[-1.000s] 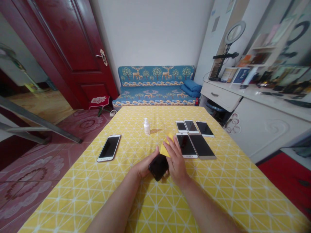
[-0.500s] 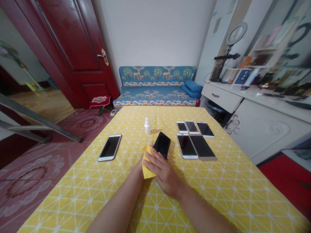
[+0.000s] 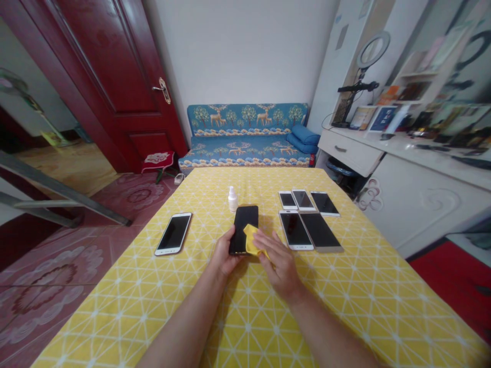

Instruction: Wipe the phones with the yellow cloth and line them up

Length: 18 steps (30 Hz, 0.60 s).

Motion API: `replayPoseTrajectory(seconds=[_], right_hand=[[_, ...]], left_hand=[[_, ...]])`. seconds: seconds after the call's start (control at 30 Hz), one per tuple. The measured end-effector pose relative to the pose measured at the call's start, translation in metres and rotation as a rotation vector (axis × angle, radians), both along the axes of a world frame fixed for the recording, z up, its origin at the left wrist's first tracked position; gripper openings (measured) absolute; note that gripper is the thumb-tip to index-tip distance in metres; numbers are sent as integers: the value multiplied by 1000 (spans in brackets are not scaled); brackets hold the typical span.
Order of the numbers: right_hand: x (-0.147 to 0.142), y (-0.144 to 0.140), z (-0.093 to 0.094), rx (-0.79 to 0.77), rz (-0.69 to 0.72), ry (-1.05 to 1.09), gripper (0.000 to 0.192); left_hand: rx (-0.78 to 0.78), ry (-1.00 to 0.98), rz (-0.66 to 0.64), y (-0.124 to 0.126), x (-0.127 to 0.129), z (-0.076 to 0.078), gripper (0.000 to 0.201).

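Note:
A black smartphone [image 3: 244,221] is held over the table, its dark screen facing up. My left hand [image 3: 225,254] grips it by the left edge and lower corner, thumb along the side, the other fingers hidden underneath. In my right hand [image 3: 276,258] is a yellow cloth [image 3: 251,241], pressed against the lower right part of the screen. Just beyond the phone stands a small white spray bottle [image 3: 232,199]. To the left lies a white-framed smartphone [image 3: 174,234], face up.
Several phones lie in two rows on the right, among them a white one [image 3: 295,231] and a dark one with a gold edge [image 3: 320,232]. A yellow patterned tablecloth [image 3: 245,312] covers the table. Behind it stands a blue sofa [image 3: 245,145]; a white dresser [image 3: 425,197] is at right.
The phone has turned more upright and shifted left. My right hand has moved right with the cloth, from the left side to the lower right of the screen, uncovering my left hand.

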State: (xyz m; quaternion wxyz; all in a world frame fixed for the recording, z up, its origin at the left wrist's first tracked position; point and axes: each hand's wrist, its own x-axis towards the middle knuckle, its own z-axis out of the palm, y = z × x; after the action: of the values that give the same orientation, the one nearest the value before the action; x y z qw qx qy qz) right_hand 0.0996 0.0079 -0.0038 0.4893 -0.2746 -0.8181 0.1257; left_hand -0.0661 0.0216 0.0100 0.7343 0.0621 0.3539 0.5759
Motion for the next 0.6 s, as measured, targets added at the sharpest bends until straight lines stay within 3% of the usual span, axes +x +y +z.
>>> replayPoseTrajectory(seconds=[0.1,0.2,0.33,0.43,0.6], right_hand=[[-2,1,-4,-103,-41,102,40],[-3,-3,-3,-159,17,112,43],[-3,-9,2,-110,80,73,48],[-5,-8,1,-52,101,23,51],[-6,1,-6,-142,-61,119,49]], left_hand=[[10,15,35,2,-1,-1,36],[37,14,23,2,-1,-3,31],[177,92,-24,-1,1,-5,30],[336,212,-34,-3,3,-5,46],[332,441,30,-4,9,-3,47]])
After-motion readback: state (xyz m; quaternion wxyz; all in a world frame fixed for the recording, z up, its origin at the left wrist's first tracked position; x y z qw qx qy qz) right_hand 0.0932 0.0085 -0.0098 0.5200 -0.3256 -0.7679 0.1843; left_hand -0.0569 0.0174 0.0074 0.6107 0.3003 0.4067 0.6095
